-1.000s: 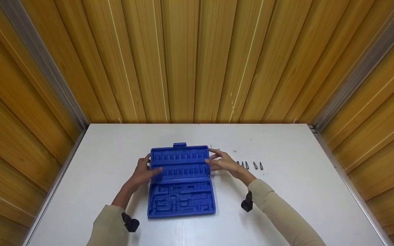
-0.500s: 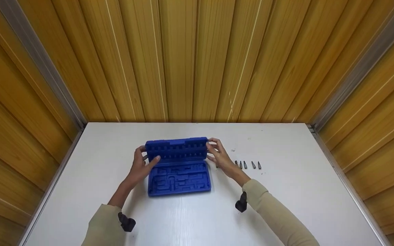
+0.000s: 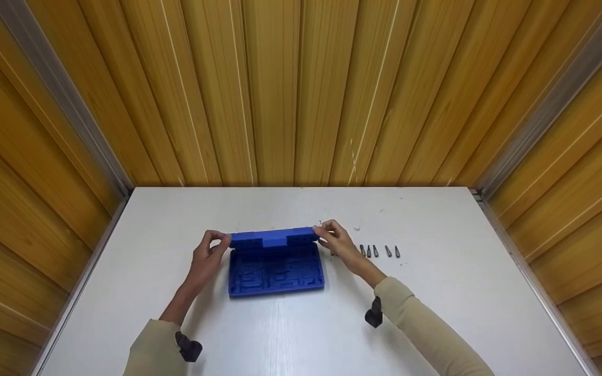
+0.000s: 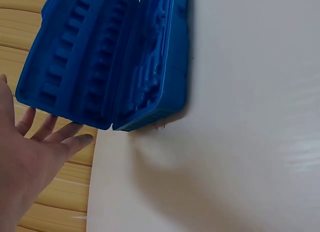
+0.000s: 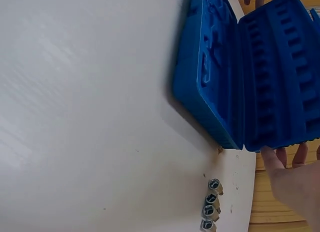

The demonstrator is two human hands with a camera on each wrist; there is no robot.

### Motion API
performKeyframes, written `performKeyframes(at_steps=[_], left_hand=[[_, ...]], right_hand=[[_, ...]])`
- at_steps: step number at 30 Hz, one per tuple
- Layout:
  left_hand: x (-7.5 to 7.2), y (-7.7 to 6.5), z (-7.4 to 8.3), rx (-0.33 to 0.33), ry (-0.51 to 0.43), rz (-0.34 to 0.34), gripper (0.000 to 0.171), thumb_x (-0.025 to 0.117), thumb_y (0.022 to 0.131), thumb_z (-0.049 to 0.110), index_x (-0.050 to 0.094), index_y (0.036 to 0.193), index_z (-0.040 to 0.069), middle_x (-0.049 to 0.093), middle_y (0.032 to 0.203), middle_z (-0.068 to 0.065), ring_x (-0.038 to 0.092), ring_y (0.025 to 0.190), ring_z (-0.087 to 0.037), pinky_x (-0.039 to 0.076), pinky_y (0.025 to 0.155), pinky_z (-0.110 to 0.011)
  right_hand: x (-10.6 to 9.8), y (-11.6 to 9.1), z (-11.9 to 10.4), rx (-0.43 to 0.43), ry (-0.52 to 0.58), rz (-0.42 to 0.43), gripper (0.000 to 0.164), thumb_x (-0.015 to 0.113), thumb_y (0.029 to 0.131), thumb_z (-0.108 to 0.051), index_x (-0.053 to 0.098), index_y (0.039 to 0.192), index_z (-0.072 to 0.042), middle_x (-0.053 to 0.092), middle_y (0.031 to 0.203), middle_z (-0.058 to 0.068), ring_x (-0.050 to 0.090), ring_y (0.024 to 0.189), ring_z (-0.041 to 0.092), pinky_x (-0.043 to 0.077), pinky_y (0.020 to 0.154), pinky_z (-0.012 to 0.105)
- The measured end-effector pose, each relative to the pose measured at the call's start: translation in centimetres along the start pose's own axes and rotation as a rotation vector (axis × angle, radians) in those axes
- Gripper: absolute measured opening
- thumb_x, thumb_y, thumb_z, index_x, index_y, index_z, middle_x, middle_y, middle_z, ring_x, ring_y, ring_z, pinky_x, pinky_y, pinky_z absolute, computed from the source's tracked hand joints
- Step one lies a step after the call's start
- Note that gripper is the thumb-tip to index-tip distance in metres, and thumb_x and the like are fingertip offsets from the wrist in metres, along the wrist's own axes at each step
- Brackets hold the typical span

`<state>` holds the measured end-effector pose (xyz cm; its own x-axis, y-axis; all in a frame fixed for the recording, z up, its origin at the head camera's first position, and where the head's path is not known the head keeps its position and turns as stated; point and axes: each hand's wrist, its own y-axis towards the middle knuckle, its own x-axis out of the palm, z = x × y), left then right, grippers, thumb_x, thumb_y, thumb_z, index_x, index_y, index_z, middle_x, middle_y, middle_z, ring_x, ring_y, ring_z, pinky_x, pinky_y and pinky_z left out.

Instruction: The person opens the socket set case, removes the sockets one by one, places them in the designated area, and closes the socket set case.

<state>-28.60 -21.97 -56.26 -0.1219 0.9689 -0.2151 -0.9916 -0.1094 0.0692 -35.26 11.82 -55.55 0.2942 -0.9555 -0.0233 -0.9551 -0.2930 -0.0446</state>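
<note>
Fingers (image 3: pixel 216 241) hold ribbed blue plastic case (image 3: pixel 276 269)

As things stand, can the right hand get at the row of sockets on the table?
Probably yes. The right hand holds the right end of the blue case's lid, and the sockets lie just to its right on bare table, nothing between. It would have to let go of the lid first.

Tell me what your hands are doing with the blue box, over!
Left hand and right hand hold the lid ends. Blue case half closed, slots empty. Small sockets on table, right of case.
</note>
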Motion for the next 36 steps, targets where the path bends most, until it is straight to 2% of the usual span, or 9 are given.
performKeyframes(at_steps=[3,6,9,14,16,19,27,32,36], left_hand=[[-0.3,-0.6,-0.4,0.015,-0.017,-0.015,0.027,0.065,0.101,0.029,0.055,0.110,0.005,0.062,0.130,-0.012,0.066,0.125,-0.028,0.048,0.107,-0.036],[-0.7,-1.4,-0.8,0.038,0.018,-0.051,0.031,0.072,0.097,0.027,0.058,0.113,0.004,0.063,0.132,-0.014,0.058,0.135,-0.032,0.039,0.118,-0.054],[-1.4,-2.3,-1.3,0.053,0.103,-0.105,0.038,0.077,0.093,0.027,0.062,0.122,0.009,0.061,0.139,-0.013,0.045,0.145,-0.034,0.028,0.122,-0.064],[-2.1,-3.1,-2.2,0.076,0.267,-0.239,0.054,0.082,0.087,0.030,0.064,0.136,0.014,0.046,0.157,-0.017,0.028,0.154,-0.042,0.022,0.122,-0.069],[-2.1,-3.2,-2.6,0.105,0.344,-0.277,0.059,0.083,0.086,0.032,0.063,0.138,0.014,0.042,0.160,-0.020,0.023,0.155,-0.046,0.021,0.121,-0.072],[-1.8,-3.3,-3.1,0.160,0.426,-0.289,0.061,0.086,0.083,0.032,0.064,0.137,0.012,0.044,0.158,-0.022,0.023,0.154,-0.050,0.019,0.118,-0.077],[-1.1,-2.7,-3.7,0.232,0.510,-0.253,0.056,0.087,0.081,0.028,0.068,0.131,0.010,0.050,0.155,-0.022,0.032,0.150,-0.051,0.023,0.116,-0.077],[-1.1,-1.9,-3.9,0.264,0.583,-0.245,0.057,0.084,0.084,0.032,0.067,0.134,0.011,0.052,0.154,-0.019,0.036,0.149,-0.049,0.027,0.116,-0.075],[-1.3,-1.6,-4.1,0.255,0.635,-0.246,0.058,0.082,0.086,0.035,0.066,0.137,0.013,0.051,0.155,-0.016,0.033,0.151,-0.046,0.026,0.116,-0.074]], right_hand=[[-0.6,-0.7,0.2,-0.010,-0.097,-0.067,0.033,0.061,0.103,-0.024,0.057,0.128,-0.003,0.058,0.132,0.015,0.057,0.127,0.021,0.043,0.118,0.049],[-1.2,-1.5,0.3,-0.047,-0.254,-0.153,0.044,0.062,0.103,-0.026,0.056,0.141,-0.005,0.054,0.144,0.019,0.053,0.135,0.029,0.044,0.115,0.046],[-1.8,-2.3,0.5,-0.086,-0.351,-0.222,0.046,0.067,0.100,-0.024,0.059,0.141,-0.007,0.053,0.147,0.017,0.051,0.139,0.035,0.044,0.113,0.045],[-2.4,-3.3,1.7,-0.153,-0.357,-0.300,0.047,0.076,0.093,-0.017,0.063,0.136,-0.004,0.050,0.143,0.020,0.051,0.138,0.041,0.047,0.114,0.050],[-2.5,-3.6,2.5,-0.199,-0.372,-0.310,0.047,0.079,0.090,-0.013,0.064,0.133,-0.002,0.050,0.140,0.022,0.052,0.135,0.042,0.050,0.111,0.051],[-2.7,-3.8,3.3,-0.264,-0.439,-0.313,0.049,0.082,0.086,-0.014,0.065,0.131,0.001,0.052,0.136,0.024,0.054,0.130,0.044,0.054,0.104,0.053],[-2.7,-4.0,3.6,-0.325,-0.617,-0.288,0.049,0.083,0.086,-0.018,0.067,0.128,0.001,0.057,0.131,0.023,0.059,0.118,0.043,0.060,0.091,0.049],[-2.5,-3.4,2.3,-0.338,-0.772,-0.264,0.049,0.084,0.085,-0.026,0.069,0.126,-0.004,0.058,0.129,0.017,0.057,0.118,0.035,0.057,0.091,0.043],[-1.1,-2.3,1.4,-0.348,-0.840,-0.210,0.056,0.085,0.084,-0.037,0.068,0.129,-0.008,0.055,0.134,0.016,0.051,0.125,0.033,0.050,0.099,0.049]])
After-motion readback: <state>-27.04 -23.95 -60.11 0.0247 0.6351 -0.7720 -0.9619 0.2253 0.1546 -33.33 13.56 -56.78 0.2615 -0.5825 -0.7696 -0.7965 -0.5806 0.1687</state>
